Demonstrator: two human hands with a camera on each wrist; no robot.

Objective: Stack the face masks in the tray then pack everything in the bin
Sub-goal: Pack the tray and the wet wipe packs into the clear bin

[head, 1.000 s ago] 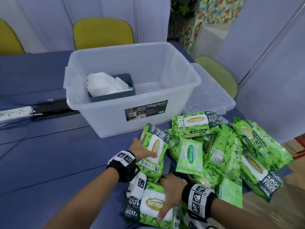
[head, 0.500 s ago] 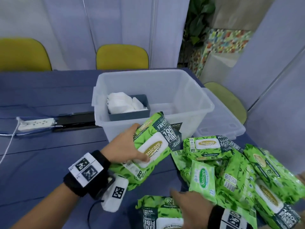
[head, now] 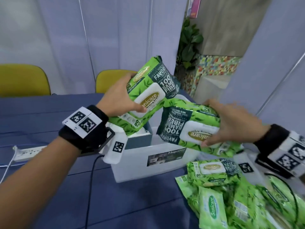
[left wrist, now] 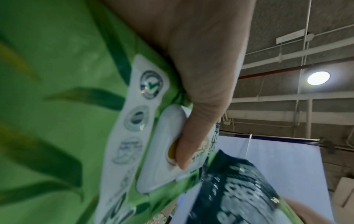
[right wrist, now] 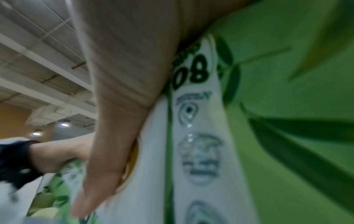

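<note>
My left hand (head: 118, 95) grips one wipes pack (head: 146, 96) and my right hand (head: 231, 123) another wipes pack (head: 189, 128), both above the bin (head: 148, 164), hiding most of its tray (head: 140, 140) at 9 o'clock inside; masks barely visible.

Bin mouth: clear bin (head: 148, 169) open on top; both raised wipe packs hang over it, upper pack (head: 146, 96) in left hand (head: 118, 98), lower pack (head: 189, 129) in right hand (head: 231, 123), corners nearly touching.
Bin interior, L side: taken by grey tray (head: 140, 141) w/ white masks; partly hidden by upper pack.
Bin interior, R side: mostly hidden behind lower pack; cannot tell how much room.
Tabletop, front-L: blue table (head: 49, 195) bare; only wrist cable (head: 90, 187) crosses.
Tabletop, front-R: heap of wipe packs (head: 231, 195) blocks approach.
L edge: power strip (head: 28, 152) lies beside bin.
Far side: yellow chairs (head: 23, 80) at table edge.
</note>
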